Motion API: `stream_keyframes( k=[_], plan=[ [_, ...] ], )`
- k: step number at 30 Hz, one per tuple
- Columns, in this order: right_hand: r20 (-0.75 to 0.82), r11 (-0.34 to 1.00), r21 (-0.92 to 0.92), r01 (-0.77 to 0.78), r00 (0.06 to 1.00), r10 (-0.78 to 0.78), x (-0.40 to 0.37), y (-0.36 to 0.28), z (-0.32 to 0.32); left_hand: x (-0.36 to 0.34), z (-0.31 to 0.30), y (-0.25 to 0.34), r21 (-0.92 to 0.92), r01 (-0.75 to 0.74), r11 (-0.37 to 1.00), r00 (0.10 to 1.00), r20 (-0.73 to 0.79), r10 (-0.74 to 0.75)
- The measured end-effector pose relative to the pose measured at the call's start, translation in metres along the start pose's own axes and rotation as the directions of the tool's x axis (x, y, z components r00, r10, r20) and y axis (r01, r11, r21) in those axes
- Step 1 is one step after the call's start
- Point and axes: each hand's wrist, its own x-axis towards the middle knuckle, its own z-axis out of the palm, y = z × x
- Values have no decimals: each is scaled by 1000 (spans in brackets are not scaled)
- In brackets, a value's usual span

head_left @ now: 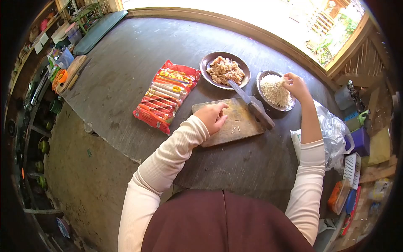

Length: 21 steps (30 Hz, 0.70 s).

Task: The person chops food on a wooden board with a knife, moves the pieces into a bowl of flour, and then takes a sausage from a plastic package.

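My right hand [296, 86] reaches into a dark bowl [282, 108] of white thin shreds [275, 90], its fingers pinched together on some of them. My left hand [213, 118] is over the left part of a wooden cutting board [240, 134], thumb and fingers apart, with nothing seen in it. A few white bits [236, 128] lie on the board. A knife [241, 91] rests with its dark handle over the board and its blade tip at the rim of a second bowl [204, 69], which holds chopped pale meat [226, 70].
Left of the board lies a red packet of sausages [168, 95]. A clear plastic bag [329, 136] and a purple container [359, 140] are at the right. Another wooden board [75, 69] sits at the table's far left corner. A wooden-framed window opening runs along the back.
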Motion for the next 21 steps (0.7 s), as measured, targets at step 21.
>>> stream_keyframes(
  k=[21],
  plan=[
    [162,985,-92,143,979,-127,13,-5,32,-1,0,1,29,-30,999,999,11,30]
  ],
)
